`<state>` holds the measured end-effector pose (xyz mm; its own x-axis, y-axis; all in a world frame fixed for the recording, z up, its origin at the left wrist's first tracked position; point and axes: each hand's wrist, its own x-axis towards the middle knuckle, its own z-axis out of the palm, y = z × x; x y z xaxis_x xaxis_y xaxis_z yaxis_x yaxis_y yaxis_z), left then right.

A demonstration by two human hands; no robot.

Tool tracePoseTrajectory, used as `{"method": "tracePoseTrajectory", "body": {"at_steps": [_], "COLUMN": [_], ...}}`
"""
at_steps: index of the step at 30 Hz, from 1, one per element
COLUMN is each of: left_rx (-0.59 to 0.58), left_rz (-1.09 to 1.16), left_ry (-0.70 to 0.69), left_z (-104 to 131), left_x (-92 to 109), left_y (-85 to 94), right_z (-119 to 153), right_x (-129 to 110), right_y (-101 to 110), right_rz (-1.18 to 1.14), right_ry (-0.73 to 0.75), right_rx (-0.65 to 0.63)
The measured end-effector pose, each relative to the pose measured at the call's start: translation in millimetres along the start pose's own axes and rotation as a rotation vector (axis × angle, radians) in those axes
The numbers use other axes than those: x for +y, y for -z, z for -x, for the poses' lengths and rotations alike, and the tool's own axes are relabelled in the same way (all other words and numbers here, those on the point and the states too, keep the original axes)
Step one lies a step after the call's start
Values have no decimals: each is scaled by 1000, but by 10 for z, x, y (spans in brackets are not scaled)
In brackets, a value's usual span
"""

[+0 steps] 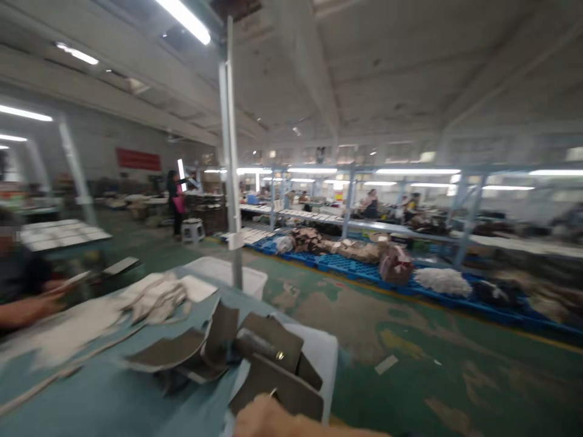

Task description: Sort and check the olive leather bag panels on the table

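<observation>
My right hand (pixel 268 416) comes in from the bottom edge, blurred, with its fingers curled closed. It is at the near edge of a dark olive-grey cut piece (pixel 277 385), and a small shiny bit shows just above the knuckles. What the fingers hold is hidden. That piece lies with several similar stiff, curved pieces (pixel 268 337) over a white plastic bin (pixel 330 358); one carries a bright metal spot. More dark pieces (pixel 177 349) are heaped on the blue-green table cover (pixel 104 394). My left hand is out of view.
At the left a co-worker's hands (pixel 50 297) hold a pale flat piece. Pale cloth-like pieces (pixel 155 297) lie on the table. A white post (pixel 232 158) rises behind it, beside another white bin (pixel 255 276). Blue pallets (pixel 346 267) with piled material line the green floor; a person (pixel 175 203) stands far back.
</observation>
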<state>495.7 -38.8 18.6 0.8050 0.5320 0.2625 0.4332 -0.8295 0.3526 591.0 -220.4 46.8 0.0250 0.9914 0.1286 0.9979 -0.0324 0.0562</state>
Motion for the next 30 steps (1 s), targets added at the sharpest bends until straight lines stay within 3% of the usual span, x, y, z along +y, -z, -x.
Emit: {"method": "tracePoseTrajectory", "body": {"at_steps": [1, 3, 4, 6, 9, 13, 21, 26, 30], "left_rx": [-60, -202, -319, -402, -473, -565, -516, -515, -519], "left_rz": [16, 143, 312, 546, 648, 543, 335, 285, 258], "left_ry": [51, 117, 113, 120, 136, 122, 58, 37, 41], "left_z": [345, 916, 1093, 1229, 1153, 1038, 830, 830, 849], "left_x": [-181, -357, -372, -350, -330, -302, 48, 61, 35], "left_y": [66, 217, 281, 363, 407, 418, 400, 399, 410], "right_z": [-41, -117, -146, -171, -133, -111, -241, -183, -151], "right_x": [5, 34, 57, 112, 156, 91, -45, 34, 54], "right_y": [-77, -223, -278, -326, -283, -226, -146, -115, -153], "right_rz": [-36, -22, -11, -15, -33, -30, -119, -269, -208], "right_ry": [43, 63, 60, 82, 115, 121, 102, 129, 202], "right_rx": [-12, -4, 21, 50, 36, -12, -73, -58, -63]}}
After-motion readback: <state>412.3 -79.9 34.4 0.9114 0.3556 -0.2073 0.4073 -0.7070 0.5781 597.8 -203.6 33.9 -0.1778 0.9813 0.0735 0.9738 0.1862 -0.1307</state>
